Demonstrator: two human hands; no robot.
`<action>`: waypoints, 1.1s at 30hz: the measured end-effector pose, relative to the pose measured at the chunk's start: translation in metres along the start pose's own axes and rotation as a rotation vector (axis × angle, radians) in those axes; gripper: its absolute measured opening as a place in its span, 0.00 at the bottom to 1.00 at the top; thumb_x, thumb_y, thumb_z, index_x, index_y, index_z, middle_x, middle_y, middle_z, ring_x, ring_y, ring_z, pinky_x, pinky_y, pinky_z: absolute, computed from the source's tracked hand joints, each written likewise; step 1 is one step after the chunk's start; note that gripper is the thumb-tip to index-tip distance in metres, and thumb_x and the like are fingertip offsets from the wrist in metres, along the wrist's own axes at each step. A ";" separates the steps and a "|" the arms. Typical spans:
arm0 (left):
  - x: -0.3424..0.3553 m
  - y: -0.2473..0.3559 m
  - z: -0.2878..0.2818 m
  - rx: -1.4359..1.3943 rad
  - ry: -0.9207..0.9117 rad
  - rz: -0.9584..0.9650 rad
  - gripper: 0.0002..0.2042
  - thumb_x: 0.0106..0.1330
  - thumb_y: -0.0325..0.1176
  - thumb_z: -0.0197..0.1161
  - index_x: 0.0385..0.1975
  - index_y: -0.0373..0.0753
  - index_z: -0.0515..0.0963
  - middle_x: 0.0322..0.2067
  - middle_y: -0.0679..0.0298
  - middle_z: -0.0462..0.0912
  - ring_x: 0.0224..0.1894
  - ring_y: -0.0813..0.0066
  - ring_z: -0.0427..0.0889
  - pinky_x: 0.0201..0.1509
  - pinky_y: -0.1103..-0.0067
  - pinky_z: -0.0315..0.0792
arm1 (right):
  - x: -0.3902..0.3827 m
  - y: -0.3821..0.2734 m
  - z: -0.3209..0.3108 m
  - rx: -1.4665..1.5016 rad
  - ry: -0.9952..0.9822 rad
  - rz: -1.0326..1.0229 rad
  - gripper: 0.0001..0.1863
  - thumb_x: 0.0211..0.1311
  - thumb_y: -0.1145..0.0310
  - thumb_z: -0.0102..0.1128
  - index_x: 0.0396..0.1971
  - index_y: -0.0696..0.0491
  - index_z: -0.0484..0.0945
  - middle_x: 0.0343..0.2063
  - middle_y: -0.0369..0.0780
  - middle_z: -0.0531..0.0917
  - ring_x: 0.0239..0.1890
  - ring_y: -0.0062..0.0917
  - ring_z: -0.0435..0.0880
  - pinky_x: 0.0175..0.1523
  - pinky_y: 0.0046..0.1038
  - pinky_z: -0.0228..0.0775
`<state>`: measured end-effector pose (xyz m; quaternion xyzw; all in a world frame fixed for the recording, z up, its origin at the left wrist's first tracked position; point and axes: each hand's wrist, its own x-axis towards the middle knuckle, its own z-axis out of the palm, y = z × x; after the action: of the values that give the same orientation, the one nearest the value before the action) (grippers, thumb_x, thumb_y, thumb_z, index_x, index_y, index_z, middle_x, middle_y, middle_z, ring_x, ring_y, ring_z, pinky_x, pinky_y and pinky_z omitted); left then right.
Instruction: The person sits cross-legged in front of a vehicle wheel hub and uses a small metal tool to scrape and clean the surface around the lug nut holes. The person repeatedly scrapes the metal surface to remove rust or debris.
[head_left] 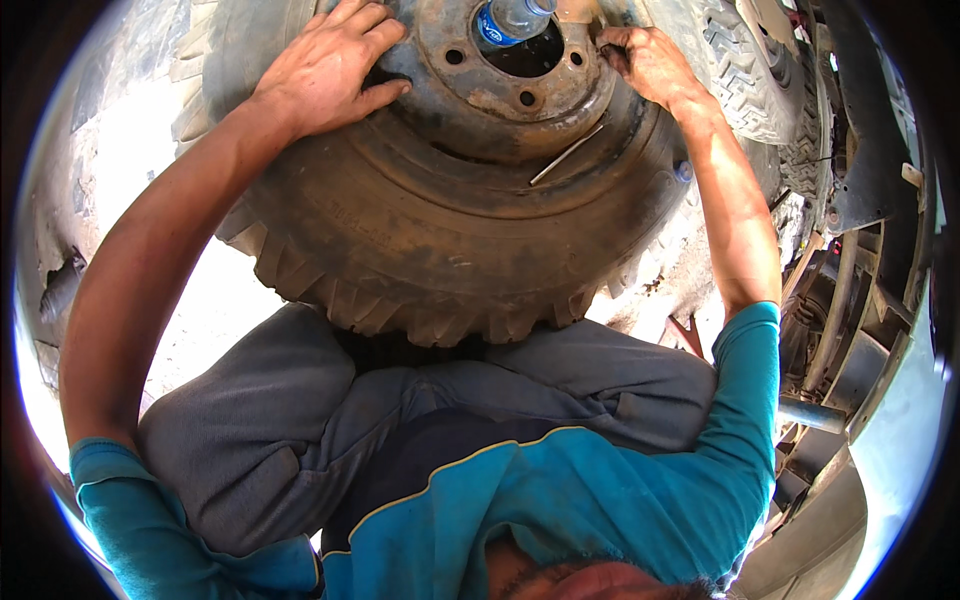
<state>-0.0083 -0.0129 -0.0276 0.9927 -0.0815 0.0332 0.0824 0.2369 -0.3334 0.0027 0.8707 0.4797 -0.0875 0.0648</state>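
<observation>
A large tyre [430, 240] with chunky tread lies flat before my folded legs. The rusty wheel rim [480, 118], with bolt holes round a central opening, sits in its middle. Against the rim's left side lies my left hand [335, 65], open, with its thumb apart from the fingers. My right hand [648, 62] is at the rim's right edge, fingers curled and pressed together; what they pinch is too small to make out. A clear plastic bottle [512, 22] with a blue label stands in the central opening. Nearer me, a thin metal rod [567, 155] rests across the rim's edge.
At the far right stand other treaded tyres [755, 80]. Metal frame parts [835, 300] run along the right side. A small bluish cap-like thing [683, 171] is by the tyre's right edge. Bright sunlit ground [215, 310] shows on the left.
</observation>
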 end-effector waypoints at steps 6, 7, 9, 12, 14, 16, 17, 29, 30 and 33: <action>0.000 0.001 -0.001 0.004 -0.016 -0.007 0.25 0.69 0.47 0.67 0.60 0.39 0.73 0.63 0.55 0.72 0.68 0.54 0.68 0.73 0.63 0.65 | 0.002 -0.009 -0.007 -0.062 -0.047 0.047 0.11 0.65 0.70 0.64 0.46 0.47 0.85 0.35 0.45 0.88 0.43 0.45 0.86 0.50 0.42 0.78; 0.000 0.000 -0.002 0.012 -0.027 -0.007 0.25 0.69 0.47 0.67 0.60 0.39 0.73 0.63 0.55 0.72 0.68 0.54 0.68 0.73 0.63 0.65 | 0.003 -0.012 -0.006 -0.063 -0.006 0.096 0.11 0.65 0.70 0.64 0.46 0.47 0.85 0.35 0.45 0.88 0.43 0.45 0.87 0.50 0.43 0.78; 0.000 -0.002 0.001 0.012 0.010 0.010 0.25 0.69 0.47 0.67 0.60 0.39 0.73 0.63 0.55 0.72 0.68 0.54 0.68 0.73 0.63 0.65 | 0.008 -0.004 -0.008 -0.025 -0.072 -0.082 0.11 0.65 0.69 0.64 0.46 0.46 0.85 0.36 0.46 0.88 0.43 0.46 0.86 0.50 0.43 0.77; -0.002 -0.001 0.003 0.002 0.025 0.000 0.25 0.69 0.47 0.67 0.60 0.39 0.74 0.63 0.55 0.72 0.68 0.54 0.69 0.73 0.63 0.65 | 0.009 -0.009 -0.012 -0.088 -0.108 0.005 0.11 0.66 0.67 0.63 0.46 0.46 0.85 0.37 0.46 0.88 0.43 0.47 0.86 0.50 0.43 0.77; -0.002 -0.001 0.001 -0.007 0.023 -0.006 0.26 0.68 0.47 0.67 0.60 0.39 0.74 0.62 0.55 0.73 0.67 0.54 0.69 0.73 0.63 0.65 | 0.006 -0.004 -0.009 -0.083 -0.082 -0.017 0.11 0.66 0.67 0.63 0.46 0.47 0.85 0.38 0.46 0.88 0.44 0.47 0.86 0.51 0.42 0.77; 0.000 0.001 0.000 -0.021 0.019 0.013 0.26 0.68 0.47 0.67 0.60 0.40 0.74 0.62 0.55 0.73 0.67 0.54 0.69 0.73 0.63 0.65 | 0.004 0.000 -0.006 -0.087 -0.050 -0.082 0.10 0.66 0.66 0.63 0.46 0.48 0.86 0.37 0.46 0.88 0.44 0.47 0.86 0.51 0.43 0.77; 0.000 0.001 -0.001 -0.025 0.009 0.008 0.26 0.68 0.47 0.67 0.60 0.40 0.74 0.62 0.55 0.73 0.67 0.54 0.69 0.73 0.63 0.65 | 0.005 -0.001 -0.002 -0.100 -0.013 -0.023 0.10 0.66 0.65 0.64 0.46 0.48 0.86 0.37 0.47 0.88 0.44 0.47 0.86 0.51 0.43 0.77; 0.001 -0.001 0.000 -0.044 0.028 0.034 0.25 0.67 0.46 0.68 0.59 0.40 0.74 0.61 0.55 0.73 0.67 0.55 0.69 0.71 0.63 0.66 | 0.004 0.002 0.001 -0.166 0.009 -0.025 0.13 0.67 0.64 0.63 0.49 0.43 0.86 0.38 0.44 0.89 0.44 0.44 0.87 0.52 0.43 0.78; 0.000 -0.001 -0.001 -0.041 0.018 0.022 0.25 0.67 0.46 0.68 0.59 0.40 0.74 0.61 0.55 0.73 0.67 0.55 0.69 0.71 0.63 0.66 | 0.010 -0.003 -0.002 -0.171 0.012 0.020 0.13 0.67 0.63 0.63 0.49 0.43 0.86 0.38 0.44 0.89 0.44 0.44 0.87 0.52 0.43 0.78; -0.001 -0.003 0.000 -0.035 0.037 0.021 0.25 0.67 0.46 0.68 0.59 0.40 0.74 0.61 0.55 0.73 0.67 0.54 0.69 0.71 0.63 0.67 | 0.009 -0.008 -0.009 -0.122 -0.117 0.028 0.12 0.67 0.63 0.63 0.48 0.44 0.86 0.38 0.44 0.89 0.44 0.44 0.87 0.51 0.43 0.78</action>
<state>-0.0085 -0.0100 -0.0278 0.9895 -0.0907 0.0513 0.1007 0.2360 -0.3198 0.0098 0.8650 0.4674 -0.1081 0.1470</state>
